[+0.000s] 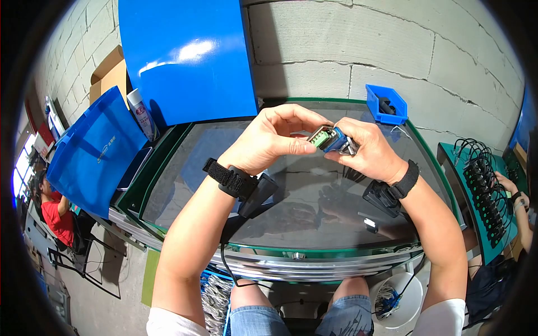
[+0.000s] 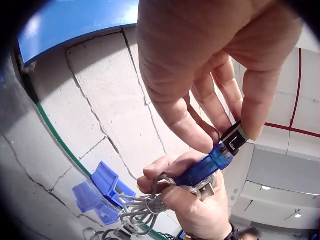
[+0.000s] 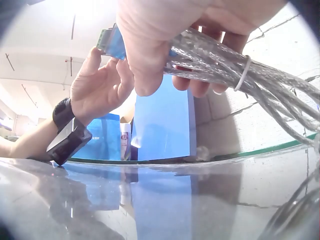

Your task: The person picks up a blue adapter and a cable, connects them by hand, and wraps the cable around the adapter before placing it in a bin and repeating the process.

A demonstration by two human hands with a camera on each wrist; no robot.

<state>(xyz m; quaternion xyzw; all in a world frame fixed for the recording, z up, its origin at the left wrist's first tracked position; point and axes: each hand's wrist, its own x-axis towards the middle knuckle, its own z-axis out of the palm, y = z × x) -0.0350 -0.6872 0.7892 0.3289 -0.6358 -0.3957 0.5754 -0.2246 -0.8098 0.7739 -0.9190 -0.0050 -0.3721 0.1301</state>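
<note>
Above the glass table (image 1: 185,185), the right hand (image 1: 372,151) is gripping a blue adapter (image 1: 334,140) and hiding most of its bundled cable (image 3: 235,67); the left hand (image 1: 269,140) is pinching its green terminal block (image 1: 320,136). The spray can (image 1: 141,115) label is unreadable.

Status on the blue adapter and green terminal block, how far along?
Done: the blue adapter with its coiled cable is off the table, gripped in the right hand. In hand: the left hand pinches the green terminal block at the adapter's end. Left: whether it is fully seated cannot be told; both hands are on it.
</note>
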